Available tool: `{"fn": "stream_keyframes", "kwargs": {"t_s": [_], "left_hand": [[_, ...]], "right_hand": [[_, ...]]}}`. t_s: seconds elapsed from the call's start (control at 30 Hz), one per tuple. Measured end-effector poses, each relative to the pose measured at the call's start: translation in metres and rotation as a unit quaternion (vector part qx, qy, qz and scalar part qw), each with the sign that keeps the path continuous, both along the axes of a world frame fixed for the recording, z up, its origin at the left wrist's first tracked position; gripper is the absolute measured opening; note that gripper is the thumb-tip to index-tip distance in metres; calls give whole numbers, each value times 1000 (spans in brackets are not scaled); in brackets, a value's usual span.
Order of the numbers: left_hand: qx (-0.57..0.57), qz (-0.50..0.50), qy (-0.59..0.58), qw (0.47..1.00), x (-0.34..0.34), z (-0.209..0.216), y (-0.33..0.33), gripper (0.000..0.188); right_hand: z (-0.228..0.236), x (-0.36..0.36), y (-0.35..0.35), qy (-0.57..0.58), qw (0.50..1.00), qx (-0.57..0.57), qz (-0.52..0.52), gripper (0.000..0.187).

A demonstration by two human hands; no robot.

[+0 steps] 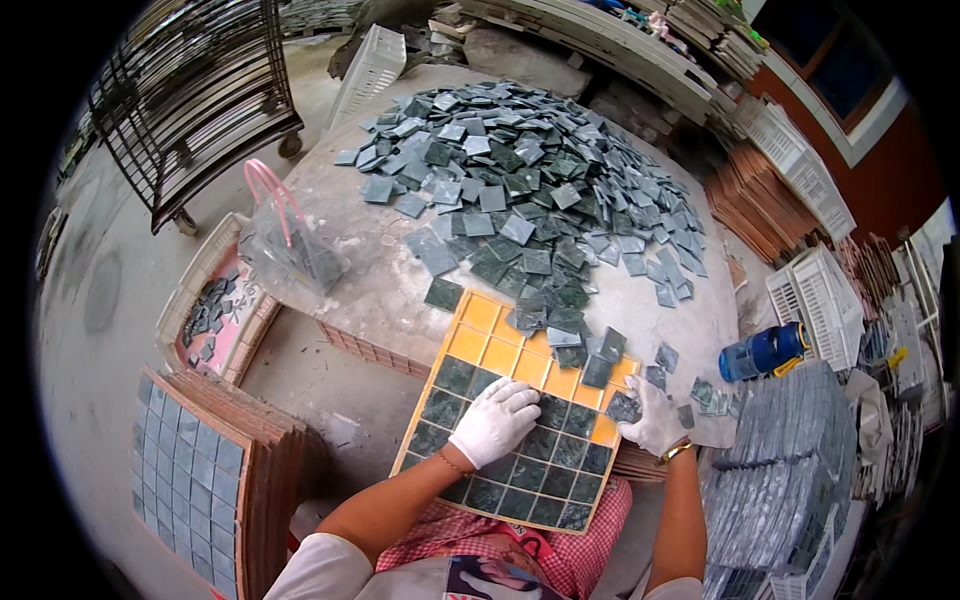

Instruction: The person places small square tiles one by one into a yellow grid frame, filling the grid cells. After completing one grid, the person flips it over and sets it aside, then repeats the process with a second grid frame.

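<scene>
A yellow grid tray (480, 315) rests tilted on my lap, against the near edge of the worktable. Dark green stone tiles (511, 498) fill its lower rows; most cells of its top rows are bare yellow. My left hand (497, 422), in a white glove, lies palm down over the tiles in the tray's middle, fingers extended close together. At the tray's right edge my gloved right hand (655, 418) pinches a small square stone tile (622, 407) between thumb and fingers. Several loose tiles (597, 371) overlap the tray's upper right part.
A large heap of square tiles (520, 170) covers the worktable (350, 215). On the right stand a blue bottle (762, 353) and stacked tile sheets (780, 450). A stack of tiled panels (190, 470) is at left, near a bin (240, 330) of tile scraps. A wheeled rack (190, 110) stands behind.
</scene>
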State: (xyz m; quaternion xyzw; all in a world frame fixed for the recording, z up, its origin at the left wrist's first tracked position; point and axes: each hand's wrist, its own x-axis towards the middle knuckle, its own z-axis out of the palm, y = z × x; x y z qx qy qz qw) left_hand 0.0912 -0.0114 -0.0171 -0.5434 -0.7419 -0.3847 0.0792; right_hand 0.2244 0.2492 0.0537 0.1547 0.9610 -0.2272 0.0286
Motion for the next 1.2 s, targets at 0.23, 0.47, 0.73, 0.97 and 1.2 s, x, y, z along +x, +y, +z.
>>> {"fn": "stream_keyframes", "kwargs": {"t_s": [0.23, 0.47, 0.73, 0.97, 1.2], "left_hand": [[-19, 3, 18, 1000, -2, 4, 5, 16], [-28, 1, 18, 999, -1, 5, 2, 19], [-35, 3, 33, 999, 0, 9, 6, 19], [-26, 1, 25, 999, 1, 3, 3, 19], [-22, 0, 29, 999, -1, 5, 3, 18]], "right_hand": [[-27, 23, -4, 61, 995, 43, 62, 58], [-43, 32, -26, 91, 995, 39, -13, 40], [-41, 20, -42, 89, 994, 14, -55, 43], [-18, 2, -56, -5, 989, 65, -129, 46], [-24, -68, -71, -41, 958, 116, -260, 86]]}}
